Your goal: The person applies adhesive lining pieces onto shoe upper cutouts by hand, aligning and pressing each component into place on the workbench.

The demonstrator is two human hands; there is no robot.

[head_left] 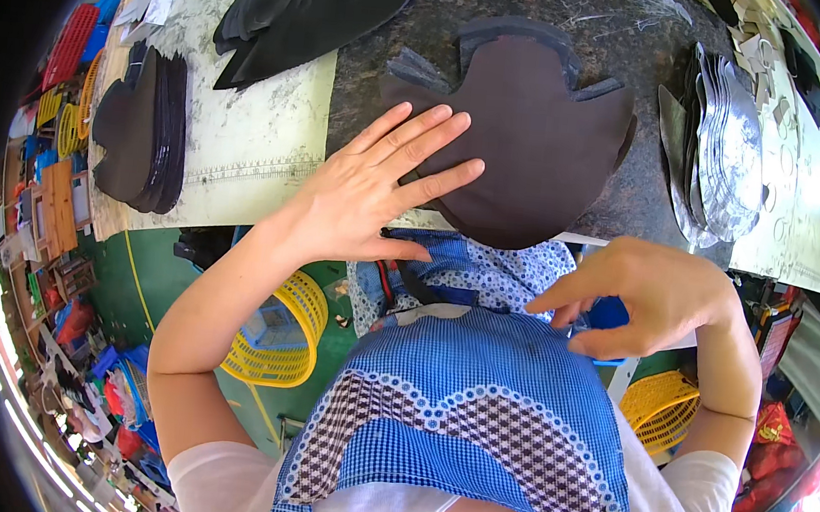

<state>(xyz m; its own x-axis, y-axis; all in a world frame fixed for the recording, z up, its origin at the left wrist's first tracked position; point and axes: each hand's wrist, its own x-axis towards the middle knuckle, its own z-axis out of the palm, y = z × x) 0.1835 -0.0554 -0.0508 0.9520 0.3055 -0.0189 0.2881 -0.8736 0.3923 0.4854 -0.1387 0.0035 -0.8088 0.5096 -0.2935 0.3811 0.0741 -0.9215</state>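
The left hand [362, 193] lies with fingers spread over the left side of a flat, dark brown, leather-like piece [537, 140]; the right hand [655, 292] curls loosely, thumb and forefinger apart. Beneath the piece (it overhangs the near edge) is a mottled dark desk [361, 91]; past that, a green floor [116, 252] and a round yellow plastic basket [269, 366]. The piece's far edge is notched, grey-bordered.

blue checked apron [489, 351] | checkered panel [530, 442] | floral trim [434, 420] | white short sleeves [222, 483]
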